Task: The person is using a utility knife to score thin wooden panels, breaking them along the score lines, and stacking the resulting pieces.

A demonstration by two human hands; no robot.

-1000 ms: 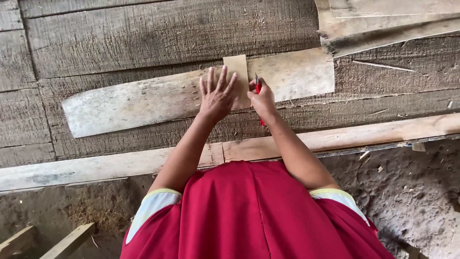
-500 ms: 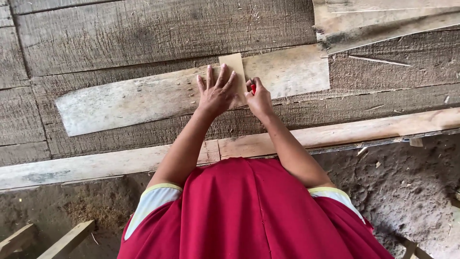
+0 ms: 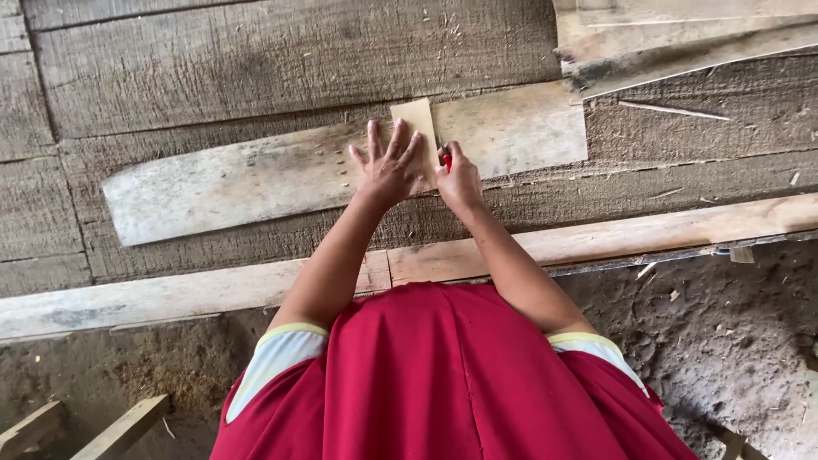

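The left hand (image 3: pixel 389 168) is pressing a small card (image 3: pixel 415 120) flat on the board (image 3: pixel 256 183), fingers spreading apart; the right hand (image 3: pixel 460 177) is pinching a red tool (image 3: pixel 447 160) beside it

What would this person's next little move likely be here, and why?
Probably draw the red tool in the right hand along the edge of the small tan card: the left hand presses that card flat on the pale plank, and the tool sits beside its edge.
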